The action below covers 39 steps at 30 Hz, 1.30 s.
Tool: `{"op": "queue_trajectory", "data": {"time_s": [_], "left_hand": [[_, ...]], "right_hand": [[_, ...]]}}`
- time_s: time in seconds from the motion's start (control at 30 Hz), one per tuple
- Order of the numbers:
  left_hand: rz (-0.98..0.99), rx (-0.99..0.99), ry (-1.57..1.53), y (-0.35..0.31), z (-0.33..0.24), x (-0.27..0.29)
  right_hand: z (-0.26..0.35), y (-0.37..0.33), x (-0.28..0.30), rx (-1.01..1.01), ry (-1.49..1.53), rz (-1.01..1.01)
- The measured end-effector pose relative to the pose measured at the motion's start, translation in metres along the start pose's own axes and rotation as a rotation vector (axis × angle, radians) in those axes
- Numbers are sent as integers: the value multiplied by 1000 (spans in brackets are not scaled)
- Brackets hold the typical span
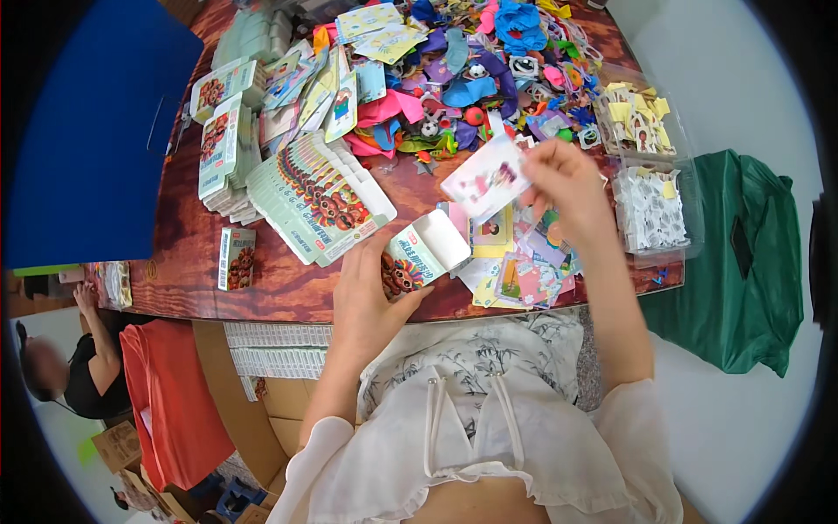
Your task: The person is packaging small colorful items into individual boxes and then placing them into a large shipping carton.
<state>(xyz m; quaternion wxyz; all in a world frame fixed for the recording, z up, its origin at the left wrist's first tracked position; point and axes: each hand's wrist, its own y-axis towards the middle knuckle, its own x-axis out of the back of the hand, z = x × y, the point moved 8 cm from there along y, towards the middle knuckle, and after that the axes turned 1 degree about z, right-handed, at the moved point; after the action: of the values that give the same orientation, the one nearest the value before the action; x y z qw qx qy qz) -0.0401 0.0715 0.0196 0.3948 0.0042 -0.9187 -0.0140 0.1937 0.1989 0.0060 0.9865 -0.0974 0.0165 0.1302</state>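
Observation:
My left hand (371, 293) grips a small pale green and white carton (415, 262) at the table's front edge, and the carton's top gapes toward the right. Pinched between the fingers of my right hand (566, 188) is a white card (485, 181) with a pink and purple picture, slightly blurred. It hangs just above and to the right of the carton. Under and beside it lie scattered picture cards (524, 275). A fanned row of matching cartons (319, 201) leans left of my left hand. One more carton (236, 259) stands alone farther left.
A colourful heap of balloons and small toys (471, 79) covers the table's far side. Stacked cartons (223, 148) rise at the left. Clear trays (650, 214) hold small pieces at the right, beside a green bag (729, 262). Another person (87, 349) sits at lower left near a red bag (170, 402).

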Motion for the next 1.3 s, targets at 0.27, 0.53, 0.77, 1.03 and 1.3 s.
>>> {"op": "queue_trajectory", "data": {"time_s": [0.27,0.53,0.77,1.03,1.3], "left_hand": [[-119,47,0,0,-1,2],[-63,-206,-12,2,-20,-13],[-29,-186,-8,-1,-8,-13],[-16,-84,-37,7,-7,-20],[-59,-66,17,10,-2,-8]], "right_hand": [[-25,-52,-44,10,88,-92],[28,-63,-94,660,-838,-29],[-19,-11,-45,38,-268,102],[-3,51,-26,414,-1014,-324],[-35,40,24,95,-210,-160]]}}
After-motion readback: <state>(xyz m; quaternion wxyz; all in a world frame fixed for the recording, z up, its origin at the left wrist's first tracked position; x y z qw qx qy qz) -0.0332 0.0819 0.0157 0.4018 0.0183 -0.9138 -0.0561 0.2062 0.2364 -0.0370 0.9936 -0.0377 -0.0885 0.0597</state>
